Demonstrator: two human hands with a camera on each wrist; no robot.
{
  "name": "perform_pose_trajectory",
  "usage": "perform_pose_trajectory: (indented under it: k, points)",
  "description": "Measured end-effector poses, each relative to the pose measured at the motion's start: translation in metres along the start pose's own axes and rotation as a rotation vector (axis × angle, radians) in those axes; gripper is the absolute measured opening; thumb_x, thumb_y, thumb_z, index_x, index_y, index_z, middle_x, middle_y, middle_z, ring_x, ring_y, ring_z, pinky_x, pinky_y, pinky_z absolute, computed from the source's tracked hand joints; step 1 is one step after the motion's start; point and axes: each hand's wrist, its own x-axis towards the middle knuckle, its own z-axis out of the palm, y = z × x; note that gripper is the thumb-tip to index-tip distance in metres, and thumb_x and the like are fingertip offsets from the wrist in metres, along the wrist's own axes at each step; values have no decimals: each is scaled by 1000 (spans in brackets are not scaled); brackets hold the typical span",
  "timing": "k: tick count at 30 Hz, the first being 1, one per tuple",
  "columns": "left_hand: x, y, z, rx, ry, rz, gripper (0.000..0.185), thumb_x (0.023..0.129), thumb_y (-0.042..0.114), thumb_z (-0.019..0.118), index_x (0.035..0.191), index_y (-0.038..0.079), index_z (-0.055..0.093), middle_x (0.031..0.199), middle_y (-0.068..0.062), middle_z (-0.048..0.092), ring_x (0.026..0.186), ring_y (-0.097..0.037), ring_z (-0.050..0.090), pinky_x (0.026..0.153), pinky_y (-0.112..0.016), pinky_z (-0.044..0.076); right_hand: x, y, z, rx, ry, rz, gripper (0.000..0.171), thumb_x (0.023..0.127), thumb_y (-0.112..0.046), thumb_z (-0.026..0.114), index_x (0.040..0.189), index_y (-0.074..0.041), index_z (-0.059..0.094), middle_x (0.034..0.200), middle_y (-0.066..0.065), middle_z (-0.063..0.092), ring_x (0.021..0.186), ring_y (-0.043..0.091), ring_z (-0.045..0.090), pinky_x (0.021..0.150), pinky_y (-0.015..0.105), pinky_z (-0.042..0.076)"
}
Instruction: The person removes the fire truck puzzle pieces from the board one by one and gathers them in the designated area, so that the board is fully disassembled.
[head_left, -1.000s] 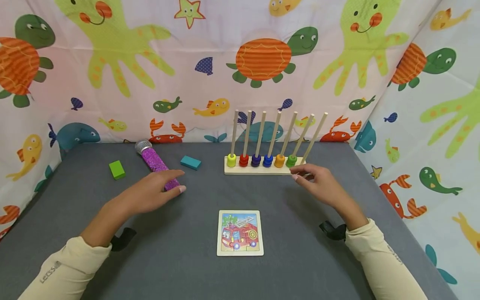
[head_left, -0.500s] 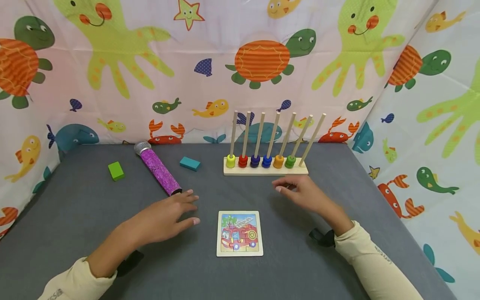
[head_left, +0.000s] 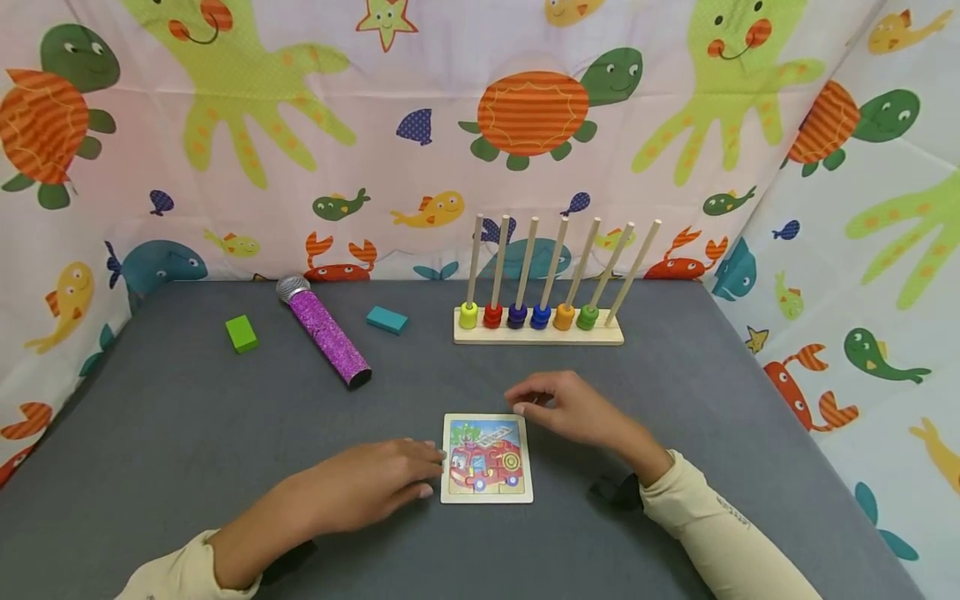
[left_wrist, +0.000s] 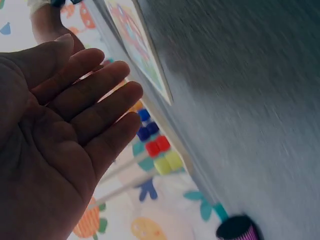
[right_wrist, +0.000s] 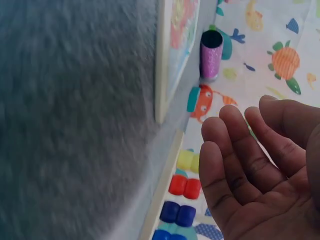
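Observation:
A small square wooden puzzle with a red fire engine picture lies flat on the grey table. My left hand lies low beside the puzzle's left edge, fingers straight and fingertips at that edge. My right hand hovers by the puzzle's far right corner, fingers loosely bent and holding nothing. The left wrist view shows an open, empty left hand with the puzzle beyond it. In the right wrist view the right hand is an open, empty palm near the puzzle.
A wooden rack of upright rods with coloured beads stands at the back. A purple glitter microphone, a teal block and a green block lie at the back left. Printed curtains wall in the table on three sides.
Both hands have pulled back toward the puzzle: the left from the microphone to the puzzle's left edge, the right from the bead rack to the puzzle's far right corner.

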Motion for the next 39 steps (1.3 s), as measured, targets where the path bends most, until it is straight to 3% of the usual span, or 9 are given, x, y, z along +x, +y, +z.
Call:
perform_pose_trajectory:
  k: [5, 10, 15, 22, 29, 39]
  points:
    - [11, 2, 6, -43, 5, 92, 34, 97, 13, 61, 131, 8, 62, 136, -1, 57, 129, -15, 48, 102, -37, 42, 8, 1, 9, 27, -72, -9, 22, 96, -13, 63, 114, -3, 71, 107, 0, 70, 95, 10, 65, 80, 33, 54]
    - [22, -6, 7, -131, 3, 129, 40, 95, 5, 63, 134, 6, 59, 138, -3, 55, 129, -13, 47, 101, -36, 43, 15, 3, 16, 61, -132, -14, 23, 96, -8, 61, 116, -2, 70, 108, 1, 70, 97, 11, 65, 81, 31, 53]
    - [30, -8, 14, -145, -33, 195, 40, 94, -2, 59, 133, 7, 60, 138, 0, 55, 128, -10, 47, 102, -32, 42, 24, 1, 21, 75, -188, -25, 23, 97, -12, 60, 117, -4, 70, 107, 0, 70, 93, 9, 64, 78, 30, 53]
    - [42, -1, 14, -80, -100, 235, 41, 94, 1, 60, 135, 8, 58, 140, 2, 52, 133, -10, 41, 104, -29, 38, 43, 0, 27, 19, -233, -73, 21, 97, -13, 61, 113, -7, 72, 101, -6, 68, 82, 6, 61, 73, 27, 51]
    - [48, -3, 20, -33, -41, 310, 29, 94, 1, 61, 120, 13, 62, 129, 7, 58, 121, -3, 49, 95, -23, 44, 47, 3, 30, -15, -277, -61, 19, 96, -12, 62, 111, -7, 73, 99, -6, 66, 80, 8, 60, 71, 25, 51]
    - [46, -3, 19, 62, -79, 254, 43, 88, 0, 68, 127, 17, 63, 141, 5, 52, 134, -15, 41, 98, -30, 45, 59, -4, 29, -110, -329, -69, 18, 95, -12, 62, 109, -6, 73, 98, -3, 66, 81, 5, 57, 72, 24, 49]
